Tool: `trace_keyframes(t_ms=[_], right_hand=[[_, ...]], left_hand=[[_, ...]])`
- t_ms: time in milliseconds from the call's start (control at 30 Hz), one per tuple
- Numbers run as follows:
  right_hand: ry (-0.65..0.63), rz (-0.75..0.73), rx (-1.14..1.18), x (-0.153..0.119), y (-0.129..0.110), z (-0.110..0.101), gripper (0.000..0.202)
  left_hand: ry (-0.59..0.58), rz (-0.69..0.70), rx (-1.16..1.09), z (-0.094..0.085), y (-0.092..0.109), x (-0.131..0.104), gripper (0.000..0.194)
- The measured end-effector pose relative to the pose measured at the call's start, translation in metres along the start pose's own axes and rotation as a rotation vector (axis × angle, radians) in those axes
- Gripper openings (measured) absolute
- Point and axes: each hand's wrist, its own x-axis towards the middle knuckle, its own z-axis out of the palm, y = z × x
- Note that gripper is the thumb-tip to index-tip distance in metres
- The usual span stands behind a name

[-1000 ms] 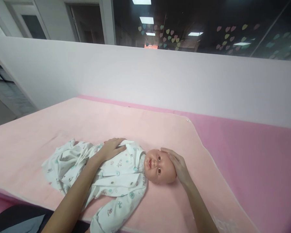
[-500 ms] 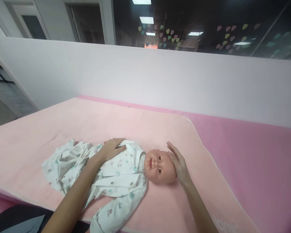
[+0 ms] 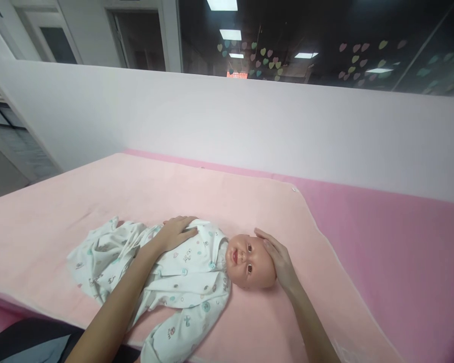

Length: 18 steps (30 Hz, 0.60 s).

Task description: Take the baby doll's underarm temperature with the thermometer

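Note:
A baby doll (image 3: 245, 259) lies on its back on a pale pink blanket (image 3: 136, 196), head toward the right. It wears a white printed sleepsuit (image 3: 185, 277) whose loose legs bunch up at the left. My left hand (image 3: 176, 232) rests flat on the doll's chest, fingers spread. My right hand (image 3: 278, 257) lies against the top of the doll's head, fingers curved over the crown.
The blanket covers a darker pink mattress (image 3: 393, 252) that shows at the right. A white partition wall (image 3: 227, 121) runs along the far side, with dark glass above it. The near edge of the bed is just below my forearms.
My right hand's fingers lifted off the doll's head half a second ago and now lie on the crown again. My left hand has stayed on the chest.

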Motion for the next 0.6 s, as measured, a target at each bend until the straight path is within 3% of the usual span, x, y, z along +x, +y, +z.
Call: trace_keyframes(t_ms=[400,533,600], right_hand=[[-0.014,0.005,0.017,0.001,0.002,0.0002,0.042],[0.043,-0.027,0.004,0.0011,0.0035,-0.0006,0.043],[0.003,-0.012,0.006,0.0009,0.0038,-0.0008,0.041]], left_hand=[[-0.007,0.014,0.01,-0.0002,-0.0004,0.0004,0.046],[-0.002,0.014,0.024,0.0002,-0.0005,0.0005,0.047],[0.004,0.017,0.022,0.0001,-0.0003,0.0004,0.046]])
